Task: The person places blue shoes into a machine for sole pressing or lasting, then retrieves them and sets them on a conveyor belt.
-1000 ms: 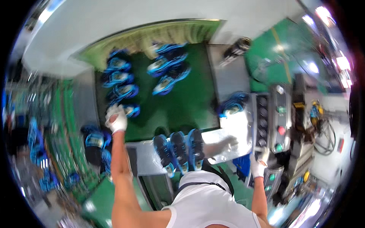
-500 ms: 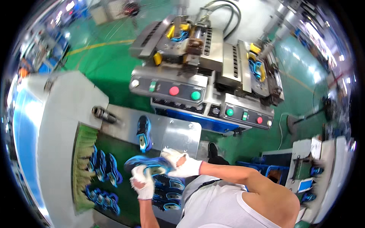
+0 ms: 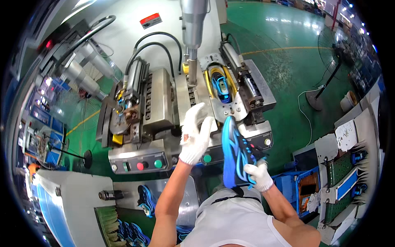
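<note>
Gripping a blue shoe [image 3: 230, 158], sole turned left, the right hand [image 3: 258, 176] holds it before the machine [image 3: 158, 99]; the left hand [image 3: 193, 138] spreads wide, apparently empty. Beyond, a second shoe [image 3: 221, 84] sits in the cradle [image 3: 222, 110]. This looks like a changeover step; the next move probably calls for the free hand there.

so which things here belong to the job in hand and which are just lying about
Likely the job: blue shoe in right hand; second shoe seated in machine, near left hand.

Seemingly just around: standing fan; bucket; blue crate.
</note>
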### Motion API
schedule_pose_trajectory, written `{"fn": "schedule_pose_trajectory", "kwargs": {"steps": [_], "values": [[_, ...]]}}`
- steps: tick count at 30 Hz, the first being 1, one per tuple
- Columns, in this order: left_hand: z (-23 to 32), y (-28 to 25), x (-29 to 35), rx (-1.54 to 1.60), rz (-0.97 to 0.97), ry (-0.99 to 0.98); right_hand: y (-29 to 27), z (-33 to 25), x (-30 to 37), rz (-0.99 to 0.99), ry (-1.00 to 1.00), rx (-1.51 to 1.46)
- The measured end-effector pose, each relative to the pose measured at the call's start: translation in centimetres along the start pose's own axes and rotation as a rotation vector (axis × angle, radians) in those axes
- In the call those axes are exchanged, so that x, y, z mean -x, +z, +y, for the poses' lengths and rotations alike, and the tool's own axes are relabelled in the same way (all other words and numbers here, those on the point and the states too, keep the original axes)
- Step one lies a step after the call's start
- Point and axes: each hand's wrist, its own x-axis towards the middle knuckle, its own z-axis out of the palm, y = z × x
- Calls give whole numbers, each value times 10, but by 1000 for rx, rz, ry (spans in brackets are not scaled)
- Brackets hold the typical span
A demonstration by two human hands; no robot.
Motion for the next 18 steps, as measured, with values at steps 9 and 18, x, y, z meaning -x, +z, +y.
{"fn": "schedule_pose_trajectory", "kwargs": {"steps": [9, 18], "values": [[-187, 181, -180, -464, -25, -447, -67, -27, 36, 667, -5, -219], [-149, 116, -212, -229, -217, -710, -78, -41, -9, 513, -107, -24]]}}
